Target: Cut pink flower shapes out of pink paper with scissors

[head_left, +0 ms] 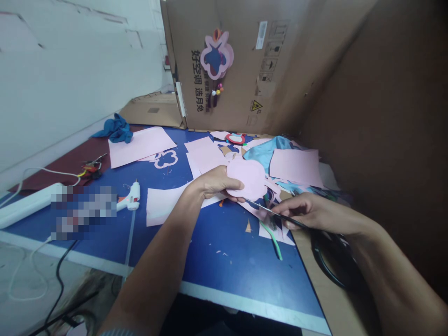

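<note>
My left hand point(216, 181) grips a pale pink paper cutout point(251, 173) with a scalloped, flower-like edge, thumb on top and fingers beneath. My right hand point(315, 212) is closed around a pair of scissors point(259, 205) with dark handles. Their blades point left and reach the cutout's lower edge; whether they are cutting into it I cannot tell. Below the blades lie paper offcuts point(285, 237) and a green strip point(272, 240). An open flower-shaped paper outline point(165, 159) rests on the blue table farther left.
A white glue gun point(133, 196) and a white power strip point(31, 205) with cables occupy the left. Pink sheets point(296, 165), light blue cloth point(269, 153) and scraps cover the back. Behind stands a cardboard panel point(290, 84) bearing a pink flower ornament point(206, 65). Blue fabric point(117, 128) lies back left.
</note>
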{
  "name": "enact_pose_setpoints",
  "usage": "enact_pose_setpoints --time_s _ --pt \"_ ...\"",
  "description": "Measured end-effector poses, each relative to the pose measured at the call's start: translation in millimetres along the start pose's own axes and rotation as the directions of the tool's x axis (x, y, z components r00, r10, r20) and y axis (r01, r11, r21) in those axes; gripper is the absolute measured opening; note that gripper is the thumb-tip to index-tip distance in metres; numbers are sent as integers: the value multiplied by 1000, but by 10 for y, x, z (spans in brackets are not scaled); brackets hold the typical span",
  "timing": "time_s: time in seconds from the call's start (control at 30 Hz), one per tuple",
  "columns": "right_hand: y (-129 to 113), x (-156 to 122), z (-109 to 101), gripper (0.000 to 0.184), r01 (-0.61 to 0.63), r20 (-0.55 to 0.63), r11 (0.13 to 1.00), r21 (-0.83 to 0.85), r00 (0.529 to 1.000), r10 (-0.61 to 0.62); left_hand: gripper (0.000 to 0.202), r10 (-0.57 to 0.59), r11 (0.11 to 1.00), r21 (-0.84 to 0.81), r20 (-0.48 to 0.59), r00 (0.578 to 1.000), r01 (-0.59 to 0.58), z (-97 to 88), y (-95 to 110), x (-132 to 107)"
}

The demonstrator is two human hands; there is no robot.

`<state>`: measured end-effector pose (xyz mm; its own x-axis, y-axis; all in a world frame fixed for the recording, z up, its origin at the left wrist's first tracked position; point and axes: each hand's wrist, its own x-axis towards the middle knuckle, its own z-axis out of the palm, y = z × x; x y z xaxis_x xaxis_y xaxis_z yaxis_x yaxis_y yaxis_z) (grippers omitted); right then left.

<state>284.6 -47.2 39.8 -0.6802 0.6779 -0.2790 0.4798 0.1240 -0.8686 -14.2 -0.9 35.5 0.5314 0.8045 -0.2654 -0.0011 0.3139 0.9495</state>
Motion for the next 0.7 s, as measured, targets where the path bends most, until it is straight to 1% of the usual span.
enact_pose_setpoints --time_s 0.13,0.27,0.33,0.4,0.43,0.47,0.53,0.57,0.6,0.63,0.67,0.7 --pt "39 -13 -7 43 -20 6 1000 -21 1000 20 30 20 1000 0 -1 1000 -20 -30 -39 19" --pt "38 -24 -6 46 -29 16 999 -17 999 29 37 36 998 -41 -48 998 -38 -54 -58 51" --pt "16 -21 3 46 -32 11 999 -12 999 32 42 65 993 -88 -113 991 -75 -49 -45 75" --pt "-8 -10 16 48 -24 -8 1000 2 1000 24 45 107 980 -140 -233 967 -142 -32 -23 102" --pt "-21 -2 25 50 -20 -19 1000 13 1000 20 44 128 971 -152 -309 943 -182 -22 -12 115" --pt "-35 6 34 52 -16 -31 1000 25 999 17 42 155 965 -137 -390 907 -224 -12 -2 127" --pt "-67 22 54 55 -7 -64 999 52 998 10 36 229 956 -34 -534 814 -291 4 12 141" --pt "-86 28 64 56 -2 -80 998 64 997 7 32 273 949 33 -584 765 -313 10 17 143" --pt "-106 33 74 55 8 -97 997 73 995 -1 29 318 938 98 -617 720 -331 15 22 142" --pt "-125 38 82 54 18 -115 997 80 993 -8 27 357 926 145 -631 688 -348 19 25 139" --pt "-141 41 88 54 24 -129 996 86 992 -13 27 382 916 162 -631 675 -366 24 29 136" --pt "-151 44 92 53 25 -140 996 88 990 -13 27 394 908 150 -624 675 -391 30 33 133"
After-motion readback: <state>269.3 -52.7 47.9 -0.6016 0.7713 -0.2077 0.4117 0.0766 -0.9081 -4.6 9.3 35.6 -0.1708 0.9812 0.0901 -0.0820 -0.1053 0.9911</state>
